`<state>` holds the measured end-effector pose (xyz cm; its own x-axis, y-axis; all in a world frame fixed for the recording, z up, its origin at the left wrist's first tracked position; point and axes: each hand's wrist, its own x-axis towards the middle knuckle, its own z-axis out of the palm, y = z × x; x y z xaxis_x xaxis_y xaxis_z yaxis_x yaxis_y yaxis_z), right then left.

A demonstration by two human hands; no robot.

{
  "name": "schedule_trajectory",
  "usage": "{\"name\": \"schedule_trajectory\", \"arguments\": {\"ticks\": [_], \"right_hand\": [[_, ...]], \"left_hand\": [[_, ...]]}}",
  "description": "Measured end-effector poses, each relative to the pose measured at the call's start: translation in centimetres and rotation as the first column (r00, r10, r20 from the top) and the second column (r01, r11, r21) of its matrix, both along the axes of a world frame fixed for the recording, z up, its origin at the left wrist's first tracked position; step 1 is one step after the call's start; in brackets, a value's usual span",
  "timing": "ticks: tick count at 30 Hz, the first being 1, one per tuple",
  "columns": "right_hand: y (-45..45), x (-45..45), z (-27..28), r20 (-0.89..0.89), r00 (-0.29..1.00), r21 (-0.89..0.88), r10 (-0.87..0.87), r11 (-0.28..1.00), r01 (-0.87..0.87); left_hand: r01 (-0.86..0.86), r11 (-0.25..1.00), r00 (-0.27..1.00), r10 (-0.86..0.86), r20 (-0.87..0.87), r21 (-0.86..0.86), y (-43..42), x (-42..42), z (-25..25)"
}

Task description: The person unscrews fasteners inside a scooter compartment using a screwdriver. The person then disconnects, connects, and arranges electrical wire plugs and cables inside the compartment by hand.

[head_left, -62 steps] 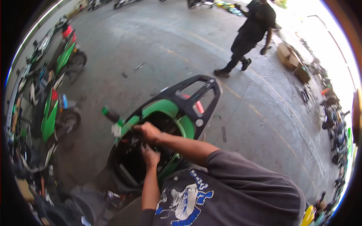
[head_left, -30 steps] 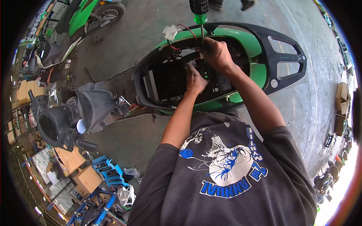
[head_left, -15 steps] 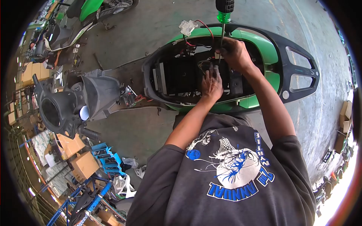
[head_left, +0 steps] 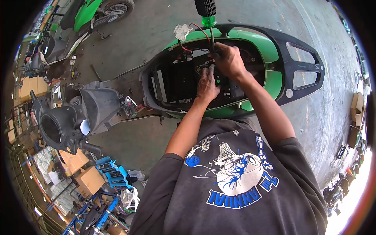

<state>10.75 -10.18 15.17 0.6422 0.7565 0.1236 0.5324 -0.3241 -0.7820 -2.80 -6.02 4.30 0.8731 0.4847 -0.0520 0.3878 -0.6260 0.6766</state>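
A scooter body with green panels (head_left: 272, 53) and a black rear rack lies crosswise in front of me, its inner compartment (head_left: 172, 74) uncovered. My right hand (head_left: 230, 62) is closed round the shaft of a screwdriver (head_left: 209, 21), whose green and black handle points away from me. The screwdriver's tip is hidden by the hand. Just left of it, my left hand (head_left: 207, 84) reaches into the compartment, fingers bent at some small parts; what they hold, if anything, is hidden. A whitish connector (head_left: 182, 32) on red and black wires rests by the far rim.
The scooter's dark front part with handlebar (head_left: 51, 131) is at the left. Cardboard boxes (head_left: 90, 180), a blue rack (head_left: 113, 172) and metal frames lie at the lower left. Another green scooter (head_left: 86, 15) stands at the upper left. More boxes (head_left: 356, 109) are at the right edge.
The view has swung round and down onto the compartment since the earliest frame, and the walking person has left it. Both hands stay in the compartment, the screwdriver still in my right hand.
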Motion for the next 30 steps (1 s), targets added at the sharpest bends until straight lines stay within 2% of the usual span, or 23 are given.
{"name": "schedule_trajectory", "arguments": {"ticks": [2,4,5,7,8,11,12,13,15,16,17,19,20,21,23,24,26,27,28,29,30], "right_hand": [[0.0,-0.1,-0.2,0.018,1.000,-0.034,-0.012,0.999,0.013],[-0.1,0.1,0.4,-0.194,0.981,0.008,0.004,1.000,-0.002],[0.0,0.2,0.6,-0.194,0.981,0.008,0.006,1.000,-0.005],[0.5,0.3,1.8,-0.423,0.888,0.370,0.179,0.929,-0.011],[0.8,0.7,2.4,-0.477,0.857,0.395,0.193,0.919,0.013],[1.7,1.4,5.9,-0.455,0.852,0.475,0.260,0.880,-0.015],[2.1,2.4,5.7,-0.273,0.931,0.428,0.245,0.897,-0.110],[2.3,2.6,5.3,-0.270,0.931,0.427,0.245,0.897,-0.112],[2.7,2.6,5.1,-0.406,0.891,0.477,0.201,0.879,0.020],[2.6,1.7,6.1,-0.417,0.903,0.547,0.106,0.823,0.156],[2.4,2.1,5.8,-0.417,0.902,0.544,0.110,0.825,0.151],[2.3,2.4,6.3,-0.460,0.873,0.561,0.161,0.815,0.145],[1.8,2.5,6.6,-0.620,0.722,0.580,0.309,0.799,0.157],[2.3,3.0,7.3,-0.453,0.828,0.667,0.330,0.742,0.069],[2.5,3.0,8.4,-0.304,0.939,0.665,0.163,0.741,0.087],[2.5,2.8,10.1,-0.308,0.938,0.664,0.159,0.742,0.092],[2.5,2.9,13.7,-0.416,0.817,0.649,0.399,0.760,-0.041],[2.6,3.5,15.0,-0.416,0.819,0.650,0.396,0.759,-0.037],[2.7,4.2,16.3,-0.313,0.837,0.488,0.450,0.832,-0.265],[2.7,4.8,17.1,-0.219,0.825,0.273,0.522,0.844,-0.461],[2.5,5.0,17.3,-0.083,0.812,0.294,0.578,0.792,-0.534]], "left_hand": [[0.007,1.000,1.000,-0.008,-0.029,-0.017,0.1,0.1,-0.2],[0.012,0.999,0.998,-0.014,-0.062,-0.034,0.2,0.3,0.3],[0.012,0.999,0.995,-0.016,-0.103,-0.045,0.1,0.4,0.6],[0.010,0.998,0.990,-0.018,-0.143,-0.056,0.1,0.4,0.8],[0.017,0.999,0.987,-0.026,-0.161,-0.051,0.1,0.5,0.9],[0.024,0.998,0.980,-0.035,-0.197,-0.057,0.2,0.6,1.0],[0.019,0.998,0.976,-0.034,-0.215,-0.068,0.2,0.7,1.1],[0.019,0.997,0.977,-0.033,-0.212,-0.069,0.2,0.8,1.1],[0.019,0.996,0.974,-0.037,-0.222,-0.084,0.3,0.8,1.2],[0.014,0.996,0.975,-0.033,-0.220,-0.088,0.2,0.9,1.2],[0.013,0.997,0.974,-0.031,-0.222,-0.082,0.2,0.9,1.2],[0.007,0.997,0.973,-0.024,-0.228,-0.075,0.4,0.8,1.0],[0.007,0.997,0.978,-0.023,-0.209,-0.078,0.4,0.8,0.9],[0.008,0.997,0.982,-0.023,-0.189,-0.081,0.4,0.8,0.8],[0.000,0.996,0.982,-0.017,-0.188,-0.089,0.4,0.9,0.6],[-0.004,0.995,0.982,-0.014,-0.189,-0.098,0.4,0.8,0.5],[-0.003,0.996,0.985,-0.012,-0.173,-0.085,0.3,0.7,-0.1],[-0.006,0.997,0.988,-0.005,-0.154,-0.071,0.3,0.7,-0.2],[-0.004,0.998,0.988,-0.007,-0.153,-0.070,0.3,0.8,0.0],[-0.005,0.996,0.988,-0.009,-0.156,-0.088,0.4,0.8,0.3],[-0.008,0.994,0.987,-0.009,-0.158,-0.106,0.5,0.9,0.6]]}}
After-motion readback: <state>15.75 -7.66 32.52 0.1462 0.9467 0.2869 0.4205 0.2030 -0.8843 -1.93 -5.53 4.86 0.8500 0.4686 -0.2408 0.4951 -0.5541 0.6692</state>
